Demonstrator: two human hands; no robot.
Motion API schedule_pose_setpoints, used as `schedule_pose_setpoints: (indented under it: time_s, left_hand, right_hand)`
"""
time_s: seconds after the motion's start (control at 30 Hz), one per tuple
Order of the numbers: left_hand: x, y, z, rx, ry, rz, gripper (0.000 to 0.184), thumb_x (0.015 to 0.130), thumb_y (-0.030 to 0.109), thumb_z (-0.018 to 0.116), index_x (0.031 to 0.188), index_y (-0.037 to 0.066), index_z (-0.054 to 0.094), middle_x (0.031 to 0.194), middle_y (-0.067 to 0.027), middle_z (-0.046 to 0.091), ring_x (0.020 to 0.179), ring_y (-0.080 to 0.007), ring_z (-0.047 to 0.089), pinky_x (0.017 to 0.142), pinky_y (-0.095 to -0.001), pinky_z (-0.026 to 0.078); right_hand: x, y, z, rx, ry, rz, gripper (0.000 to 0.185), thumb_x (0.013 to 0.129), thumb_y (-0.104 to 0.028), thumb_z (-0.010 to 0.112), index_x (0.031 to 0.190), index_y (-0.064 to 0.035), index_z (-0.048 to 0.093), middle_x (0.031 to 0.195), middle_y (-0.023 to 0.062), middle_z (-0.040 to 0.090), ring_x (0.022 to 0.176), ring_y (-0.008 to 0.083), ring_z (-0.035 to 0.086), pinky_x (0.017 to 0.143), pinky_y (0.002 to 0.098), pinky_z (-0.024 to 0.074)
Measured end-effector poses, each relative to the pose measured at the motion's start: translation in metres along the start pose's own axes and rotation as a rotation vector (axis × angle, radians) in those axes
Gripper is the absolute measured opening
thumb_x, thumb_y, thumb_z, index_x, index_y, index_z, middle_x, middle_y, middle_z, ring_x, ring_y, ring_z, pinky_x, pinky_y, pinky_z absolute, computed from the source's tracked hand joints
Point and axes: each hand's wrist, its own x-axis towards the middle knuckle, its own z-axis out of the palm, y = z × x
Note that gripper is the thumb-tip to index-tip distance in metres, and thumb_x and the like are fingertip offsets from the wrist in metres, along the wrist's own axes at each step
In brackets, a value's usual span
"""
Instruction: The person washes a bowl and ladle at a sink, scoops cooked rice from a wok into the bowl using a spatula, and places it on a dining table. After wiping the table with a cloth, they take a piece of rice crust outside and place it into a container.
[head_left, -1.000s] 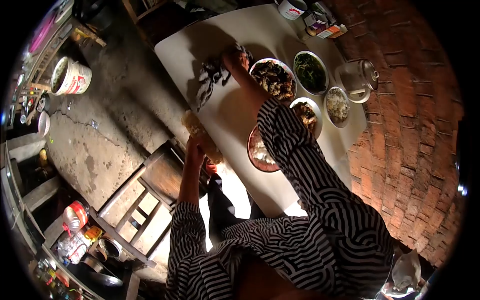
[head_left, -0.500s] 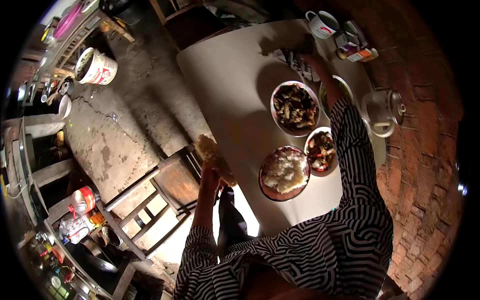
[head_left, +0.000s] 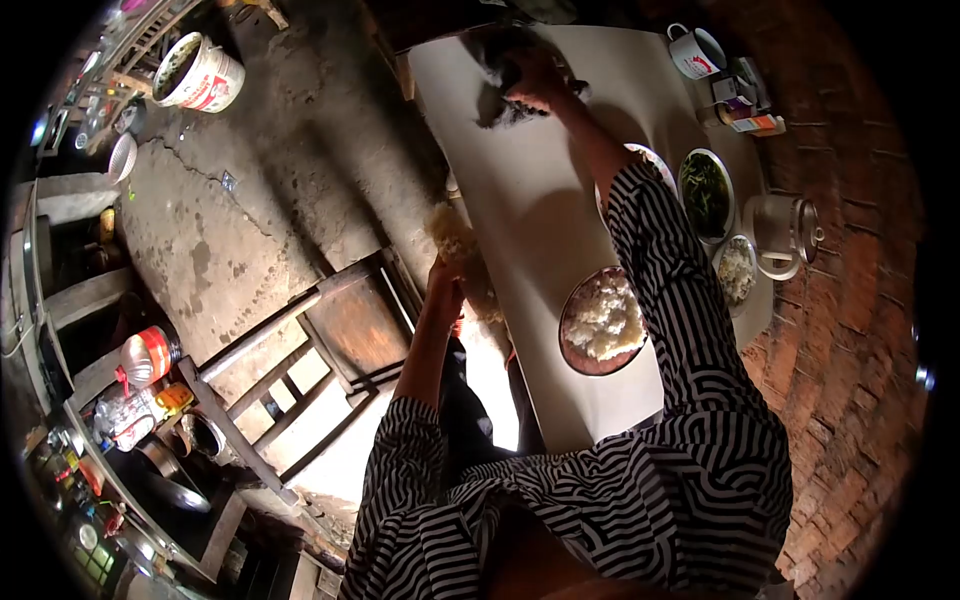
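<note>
My right hand [head_left: 540,82] is closed on a crumpled grey cloth [head_left: 508,112], pressed to the table [head_left: 500,190] near its far end. Low beside the table's left edge, my left hand [head_left: 446,285] grips a tan, fibrous, elongated thing [head_left: 450,230] that resembles a loofah; its lower part is hard to make out. A bowl of white rice [head_left: 573,352] stands nearest my body. Past my right forearm are a bowl of greens [head_left: 731,195] and a smaller bowl with pale food [head_left: 720,258]. My forearm mostly covers another bowl [head_left: 652,155].
At the table's right edge are a lidded jug [head_left: 778,225], small boxes [head_left: 745,95] and a white mug [head_left: 697,54]. A wooden chair [head_left: 355,320] stands left of the table. Farther left are a white bucket [head_left: 212,80] and a plastic bottle [head_left: 148,355]. A brick wall [head_left: 845,260] bounds the right.
My right hand has swept the cloth leftward across the far end of the table. My left hand, with the tan thing, has shifted slightly up and right. The view has shifted too.
</note>
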Motion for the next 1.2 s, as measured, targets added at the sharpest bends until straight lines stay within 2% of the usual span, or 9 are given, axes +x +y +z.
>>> schedule_pose_setpoints:
  time_s: [0.27,0.33,0.4,0.43,0.6,0.67,0.8,0.93,1.2]
  left_hand:
    - [-0.052,0.006,-0.026,-0.022,-0.050,0.008,0.020,0.070,0.000,0.047,0.089,0.004,0.048,0.068,-0.0001,0.048,0.056,-0.0102,0.047,0.051,-0.0224,0.041]
    - [-0.085,0.005,-0.025,-0.053,-0.077,0.018,0.033,0.064,-0.003,0.044,0.096,0.002,0.045,0.071,-0.0036,0.049,0.061,-0.0142,0.050,0.055,-0.0265,0.045]
    - [-0.109,-0.005,-0.038,-0.069,-0.140,0.064,0.006,0.071,0.004,0.049,0.077,0.007,0.050,0.067,0.0007,0.047,0.060,-0.0082,0.046,0.055,-0.0221,0.041]
    - [-0.121,-0.010,-0.041,-0.190,-0.206,-0.008,0.015,0.072,0.006,0.051,0.087,0.004,0.052,0.075,-0.0011,0.051,0.063,-0.0089,0.049,0.059,-0.0227,0.043]
    - [-0.285,-0.029,-0.048,-0.196,-0.302,0.197,0.013,0.072,0.006,0.051,0.085,0.004,0.052,0.075,-0.0018,0.052,0.064,-0.0098,0.049,0.059,-0.0240,0.043]
    - [-0.360,-0.053,-0.047,-0.172,-0.308,0.267,0.013,0.072,0.006,0.051,0.085,0.004,0.052,0.075,-0.0020,0.052,0.064,-0.0102,0.049,0.059,-0.0245,0.043]
    - [-0.529,-0.104,-0.048,-0.094,-0.314,0.399,0.011,0.072,0.006,0.051,0.083,0.003,0.053,0.075,-0.0026,0.052,0.065,-0.0109,0.050,0.060,-0.0254,0.043]
    - [-0.697,-0.154,-0.065,-0.054,-0.290,0.502,0.010,0.073,0.006,0.051,0.082,0.003,0.053,0.074,-0.0031,0.052,0.065,-0.0117,0.050,0.060,-0.0264,0.043]
    - [-0.978,-0.217,-0.163,-0.062,-0.155,0.776,0.008,0.073,0.006,0.051,0.080,0.002,0.054,0.074,-0.0041,0.053,0.066,-0.0132,0.050,0.061,-0.0284,0.043]
  right_hand:
    - [-0.114,-0.132,-0.010,0.032,0.009,0.074,0.062,0.054,-0.018,0.064,0.113,-0.0213,0.048,0.117,0.0096,0.040,0.109,0.0335,0.037,0.090,0.0444,0.0356]
    - [-0.161,-0.170,-0.015,0.124,-0.051,0.177,0.060,0.056,-0.016,0.059,0.115,-0.0243,0.047,0.121,0.0116,0.035,0.113,0.0341,0.031,0.083,0.0610,0.0312]
    - [-0.214,-0.215,-0.023,0.091,0.049,0.190,0.058,0.056,-0.015,0.058,0.113,-0.0234,0.049,0.115,0.0115,0.039,0.109,0.0340,0.034,0.085,0.0549,0.0321]
    - [-0.236,-0.219,-0.025,0.090,0.051,0.174,0.053,0.060,-0.019,0.059,0.112,-0.0238,0.049,0.114,0.0113,0.041,0.114,0.0310,0.032,0.093,0.0433,0.0307]
    - [-0.405,-0.291,-0.044,0.421,0.179,-0.072,0.060,0.055,-0.008,0.062,0.113,-0.0133,0.049,0.102,0.0113,0.055,0.097,0.0283,0.050,0.083,0.0367,0.0399]
    - [-0.485,-0.315,-0.067,1.356,-0.121,0.147,0.056,0.060,-0.005,0.058,0.115,-0.0028,0.046,0.107,0.0078,0.054,0.095,0.0189,0.052,0.081,0.0320,0.0429]
    - [-0.618,-0.401,-0.154,1.914,-0.519,0.044,0.048,0.074,-0.012,0.050,0.120,-0.0002,0.040,0.110,0.0110,0.052,0.098,0.0212,0.051,0.086,0.0311,0.0412]
    - [-0.728,-0.562,-0.287,2.001,-1.002,0.185,0.027,0.077,-0.017,0.049,0.101,-0.0044,0.051,0.096,0.0081,0.055,0.097,0.0193,0.050,0.083,0.0301,0.0408]
    - [-0.899,-0.758,-0.295,1.685,-1.255,-0.063,0.027,0.078,-0.018,0.048,0.101,-0.0035,0.051,0.096,0.0086,0.056,0.095,0.0195,0.051,0.082,0.0303,0.0418]
